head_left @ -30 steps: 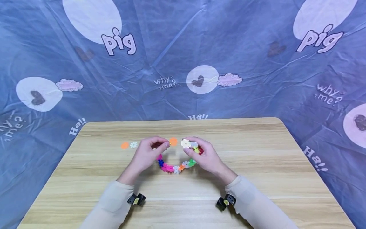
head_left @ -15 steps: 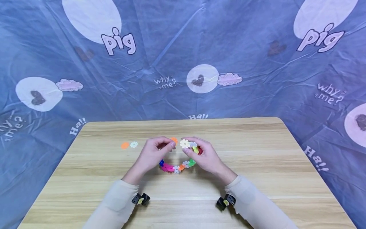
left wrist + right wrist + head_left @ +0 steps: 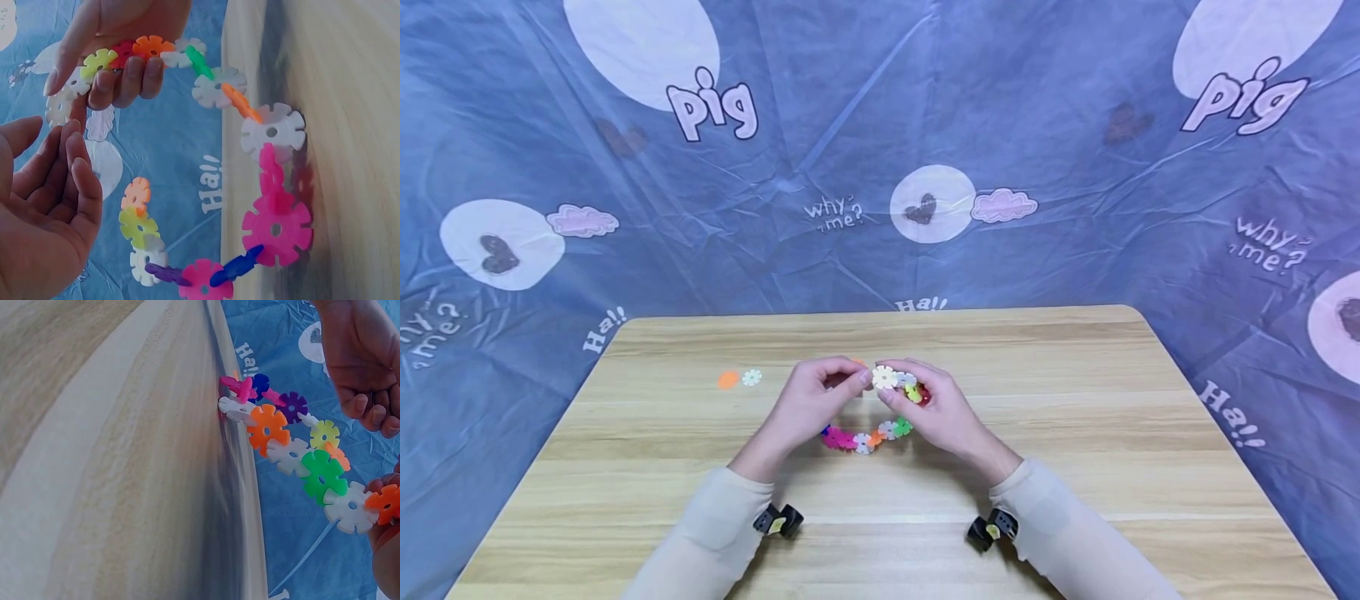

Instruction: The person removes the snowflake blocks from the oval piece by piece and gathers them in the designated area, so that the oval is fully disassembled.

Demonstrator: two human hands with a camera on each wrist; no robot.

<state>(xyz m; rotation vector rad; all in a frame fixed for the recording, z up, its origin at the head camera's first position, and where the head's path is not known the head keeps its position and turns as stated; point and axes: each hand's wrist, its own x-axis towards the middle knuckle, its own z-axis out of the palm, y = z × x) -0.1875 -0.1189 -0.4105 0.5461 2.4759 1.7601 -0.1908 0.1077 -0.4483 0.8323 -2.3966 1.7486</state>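
A chain of plastic flower-shaped linking discs (image 3: 275, 230) curves in an unclosed loop, its lower run close to the tabletop. My right hand (image 3: 936, 404) holds the upper end, with curled fingers around the yellow, red and orange discs in the left wrist view. A cream disc (image 3: 883, 377) forms that end, beyond the right fingertips. My left hand (image 3: 816, 396), fingers loosely bent, has its fingertips at the cream disc's edge; its thumb stands apart from them. The chain's other end, an orange disc (image 3: 136, 195), stands free near the left hand, mostly hidden behind it in the head view.
A loose orange disc (image 3: 728, 380) and a loose white disc (image 3: 752, 377) lie side by side on the wooden table (image 3: 1075, 417), left of the hands. Blue printed fabric (image 3: 850, 150) hangs behind the table. Each wrist wears a small black camera (image 3: 790, 521).
My left hand has moved right, away from beside the orange end disc and up to the cream disc, covering more of the chain. The right hand has stayed nearly still, holding the chain.
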